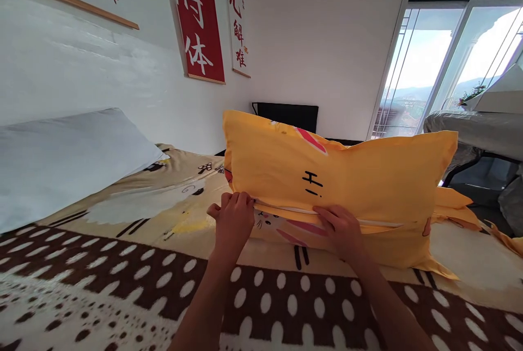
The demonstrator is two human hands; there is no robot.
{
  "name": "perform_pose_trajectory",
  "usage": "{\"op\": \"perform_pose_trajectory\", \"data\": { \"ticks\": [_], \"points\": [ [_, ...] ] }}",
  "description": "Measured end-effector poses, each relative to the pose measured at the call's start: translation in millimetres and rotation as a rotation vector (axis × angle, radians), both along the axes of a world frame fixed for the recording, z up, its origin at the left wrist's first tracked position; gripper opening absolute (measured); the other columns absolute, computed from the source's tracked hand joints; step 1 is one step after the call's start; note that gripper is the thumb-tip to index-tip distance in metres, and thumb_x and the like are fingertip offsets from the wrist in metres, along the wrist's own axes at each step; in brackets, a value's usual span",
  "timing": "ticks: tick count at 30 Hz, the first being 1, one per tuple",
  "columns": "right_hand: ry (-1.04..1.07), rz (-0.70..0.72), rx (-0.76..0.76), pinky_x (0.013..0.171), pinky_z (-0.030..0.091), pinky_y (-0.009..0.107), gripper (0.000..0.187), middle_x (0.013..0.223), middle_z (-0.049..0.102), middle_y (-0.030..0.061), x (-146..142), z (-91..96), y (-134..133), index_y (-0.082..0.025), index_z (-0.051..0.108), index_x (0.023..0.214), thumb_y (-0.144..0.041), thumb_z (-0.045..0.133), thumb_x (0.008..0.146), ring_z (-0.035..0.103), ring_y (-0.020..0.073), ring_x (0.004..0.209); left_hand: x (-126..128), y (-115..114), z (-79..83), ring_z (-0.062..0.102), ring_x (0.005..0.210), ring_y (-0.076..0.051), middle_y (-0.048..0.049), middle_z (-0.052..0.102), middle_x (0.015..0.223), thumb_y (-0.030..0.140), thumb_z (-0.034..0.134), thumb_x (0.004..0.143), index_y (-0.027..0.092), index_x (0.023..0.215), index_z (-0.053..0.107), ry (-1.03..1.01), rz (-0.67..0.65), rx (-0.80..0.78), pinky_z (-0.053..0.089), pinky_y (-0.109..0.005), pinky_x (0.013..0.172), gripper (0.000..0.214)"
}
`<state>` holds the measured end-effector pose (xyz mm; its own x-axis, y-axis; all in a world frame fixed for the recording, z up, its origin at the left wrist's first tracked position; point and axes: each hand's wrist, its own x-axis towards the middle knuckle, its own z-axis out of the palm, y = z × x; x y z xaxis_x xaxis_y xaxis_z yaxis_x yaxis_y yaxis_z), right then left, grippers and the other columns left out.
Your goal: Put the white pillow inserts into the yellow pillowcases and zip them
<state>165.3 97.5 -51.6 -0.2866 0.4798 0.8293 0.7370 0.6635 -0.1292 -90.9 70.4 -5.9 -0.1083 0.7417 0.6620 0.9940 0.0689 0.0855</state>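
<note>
Where: soft yellow cloth pillow with bunny print (368,176) stands on brown white-dotted blanket (286,302) | left hand (235,215) pinches end of white zip (294,210) | right hand (341,231) presses flat on pillow, fingers spread | risk: zip may bite cloth; pillow may tip over

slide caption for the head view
Left hand pinches the zipper end of a yellow pillow, right hand on its seam, atop a patterned bedspread.

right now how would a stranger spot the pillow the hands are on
Start at the bed with the brown, white-dotted cover. Standing on edge in its middle is the yellow pillow, with the left hand and right hand on its lower seam. Unlike the plain white pillow by the wall, it is bright yellow with cartoon print.
</note>
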Motion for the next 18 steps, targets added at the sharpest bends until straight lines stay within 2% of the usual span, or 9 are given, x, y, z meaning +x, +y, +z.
{"op": "perform_pose_trajectory", "data": {
  "ticks": [8, 18],
  "points": [
    [-0.004, 0.007, 0.005, 0.077, 0.046, 0.028, 0.024, 0.09, 0.069, 0.005, 0.1, 1.0, -1.2, -0.022, 0.069, 0.105, -0.022, 0.048, 0.093, 0.06, 0.0163, 0.084, -6.6, 2.1, -4.6, 0.047, 0.098, -0.029, -0.0126, 0.059, 0.095, 0.023, 0.039, 0.088, 0.015, 0.079, 0.058, 0.0, 0.105, 0.111, 0.03, -0.041, 0.077, 0.022],
    [-0.012, 0.023, 0.008, 0.077, 0.044, 0.028, 0.023, 0.089, 0.068, 0.0034, 0.8, -0.4, -0.6, -0.022, 0.068, 0.106, -0.021, 0.05, 0.092, 0.059, 0.0163, 0.084, -16.8, 7.2, -4.9, 0.051, 0.096, -0.028, -0.01, 0.061, 0.091, 0.028, 0.043, 0.086, 0.016, 0.077, 0.057, -0.167, 0.064, 0.096, 0.031, -0.044, 0.082, 0.02]
  ]
}}
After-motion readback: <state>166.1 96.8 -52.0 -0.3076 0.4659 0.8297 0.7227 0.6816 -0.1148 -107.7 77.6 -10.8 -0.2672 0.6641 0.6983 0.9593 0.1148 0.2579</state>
